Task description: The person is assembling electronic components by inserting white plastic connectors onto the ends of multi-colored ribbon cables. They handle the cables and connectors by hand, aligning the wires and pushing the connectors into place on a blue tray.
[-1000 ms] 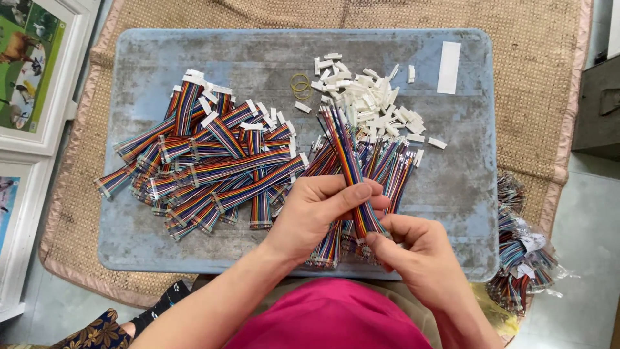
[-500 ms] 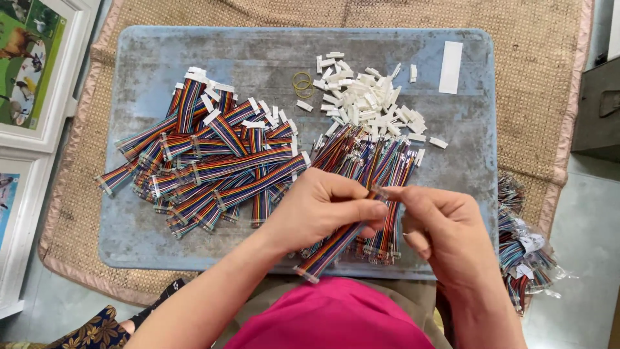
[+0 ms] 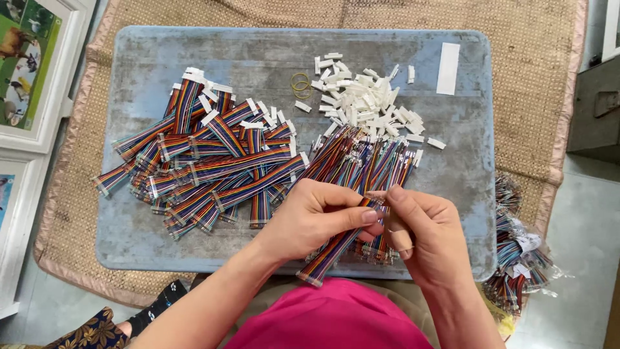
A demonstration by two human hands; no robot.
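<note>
My left hand (image 3: 318,216) pinches a short rainbow ribbon cable (image 3: 329,253) that slants down to the left below it. My right hand (image 3: 423,229) meets it fingertip to fingertip and pinches the cable's upper end; whether it holds a small part there is hidden. Under both hands lies a fan of loose rainbow cables without end pieces (image 3: 361,158). A heap of small white plastic connectors (image 3: 365,100) sits beyond them. A big pile of rainbow cables with white connectors (image 3: 206,158) lies to the left.
Everything rests on a worn blue-grey board (image 3: 258,58) over a woven mat (image 3: 529,97). Two yellow rubber bands (image 3: 300,83) and a white strip (image 3: 447,68) lie near the board's far edge. More cable bundles (image 3: 520,258) sit off the right edge. Framed pictures (image 3: 32,71) stand left.
The cable in my hands has swung from nearly upright over the loose fan to slanting down-left. My right hand has risen from below to meet the left hand at the cable's top end.
</note>
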